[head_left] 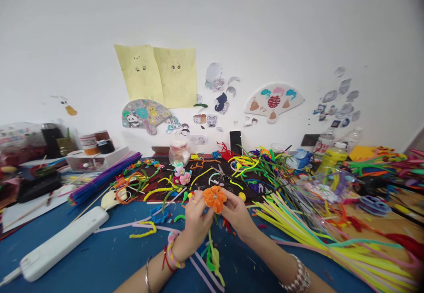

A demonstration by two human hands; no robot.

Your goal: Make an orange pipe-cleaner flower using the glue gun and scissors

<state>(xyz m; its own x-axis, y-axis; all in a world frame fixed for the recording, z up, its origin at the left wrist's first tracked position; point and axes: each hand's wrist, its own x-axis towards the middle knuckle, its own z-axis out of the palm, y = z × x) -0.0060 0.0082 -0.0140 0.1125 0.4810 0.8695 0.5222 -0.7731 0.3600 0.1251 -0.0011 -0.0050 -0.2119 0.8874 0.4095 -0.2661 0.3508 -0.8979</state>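
An orange pipe-cleaner flower (214, 198) faces up between my hands in the middle of the head view. My left hand (196, 223) is closed on its left side, with the thumb under the petals. From the right, my right hand (239, 217) pinches the edge of the same flower; its fingertips are partly hidden behind the petals. Below my hands hangs a green strip with leaf shapes (214, 257); whether it joins the flower I cannot tell. Just beyond lies a cluster of pink and purple fuzzy flowers (182, 174).
Yellow pipe cleaners (291, 222) spread across the right side. A white power strip (64, 244) lies at the left, near a purple and blue bundle (102, 178). Scissors (220, 170) rest on the dark mat. A phone (235, 143) leans on the wall; bottles (333, 156) stand at the right.
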